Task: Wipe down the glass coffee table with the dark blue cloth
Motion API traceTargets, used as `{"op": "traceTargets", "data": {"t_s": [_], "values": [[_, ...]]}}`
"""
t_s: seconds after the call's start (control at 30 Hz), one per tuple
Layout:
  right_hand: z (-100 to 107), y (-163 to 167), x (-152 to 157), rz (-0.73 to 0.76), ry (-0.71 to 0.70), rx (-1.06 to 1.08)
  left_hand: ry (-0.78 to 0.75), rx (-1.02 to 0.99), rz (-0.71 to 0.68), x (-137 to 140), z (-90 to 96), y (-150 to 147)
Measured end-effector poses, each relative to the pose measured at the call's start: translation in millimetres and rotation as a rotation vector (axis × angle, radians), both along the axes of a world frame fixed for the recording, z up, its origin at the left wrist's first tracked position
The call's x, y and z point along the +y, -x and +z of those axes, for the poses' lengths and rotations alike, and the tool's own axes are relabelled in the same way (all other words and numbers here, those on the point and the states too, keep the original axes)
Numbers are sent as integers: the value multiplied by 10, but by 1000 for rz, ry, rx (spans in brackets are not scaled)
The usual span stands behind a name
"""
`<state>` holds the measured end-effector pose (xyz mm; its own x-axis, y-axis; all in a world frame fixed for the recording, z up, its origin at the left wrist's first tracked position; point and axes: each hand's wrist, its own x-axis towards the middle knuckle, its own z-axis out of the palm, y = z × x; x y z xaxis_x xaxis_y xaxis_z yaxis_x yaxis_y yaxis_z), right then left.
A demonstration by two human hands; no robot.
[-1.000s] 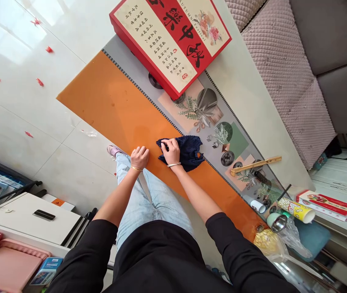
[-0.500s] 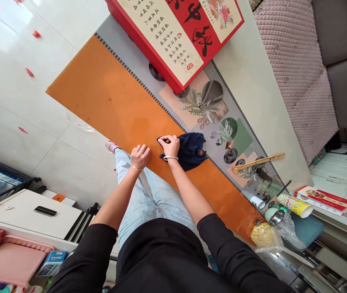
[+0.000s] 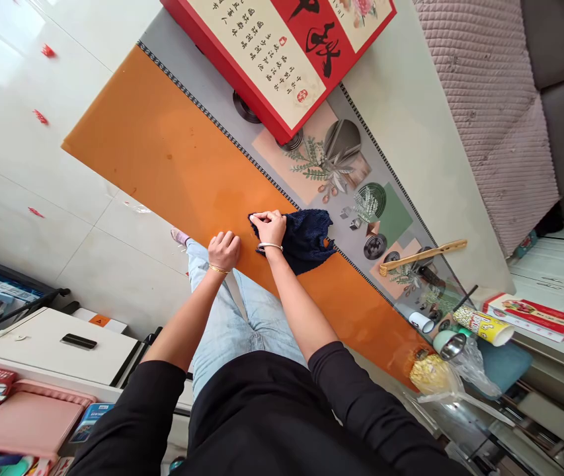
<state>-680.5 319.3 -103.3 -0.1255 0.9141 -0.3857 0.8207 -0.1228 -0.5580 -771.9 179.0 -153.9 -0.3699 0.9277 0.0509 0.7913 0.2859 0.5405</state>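
A dark navy knitted-looking cloth [image 3: 309, 239] with ragged edges and a hole near its right end lies on the orange table mat [image 3: 177, 165], partly over the patterned strip. My right hand [image 3: 270, 229], with a bracelet at the wrist, rests on the cloth's left part. Its thumb and fingers are closed on the cloth's left edge. To the left of it, my left hand [image 3: 223, 250] lies at the table's near edge with the fingers curled inward. What those fingers hold, if anything, is hidden from above.
At the table's far side stands a large red gift box [image 3: 282, 66]. A wooden stick-like tool [image 3: 423, 257] lies to the right. Near the right end are a white cup [image 3: 420, 322], a popcorn bucket [image 3: 484, 324] and a bag of yellow pieces [image 3: 433, 375]. Red scraps dot the floor.
The whole view has shifted slightly to the left and up. My right fingers have flattened a little along the cloth's left edge. My left hand stays curled at the table edge.
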Motion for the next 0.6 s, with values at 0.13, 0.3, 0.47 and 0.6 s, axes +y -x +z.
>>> {"op": "traceTargets", "data": {"t_s": [0.13,0.3,0.47,0.6], "values": [[15,-261,-72,17,3,58,-27,-2,26,0,-26,-8],[-30,-357,-142,-50,9,44,-22,-25,44,-9,-55,-16],[-110,-164,-115,-73,-15,8,-21,-18,42,-2,-31,-19],[-138,11,-49,-60,-42,-9,-7,-9,34,8,-2,-15]]}}
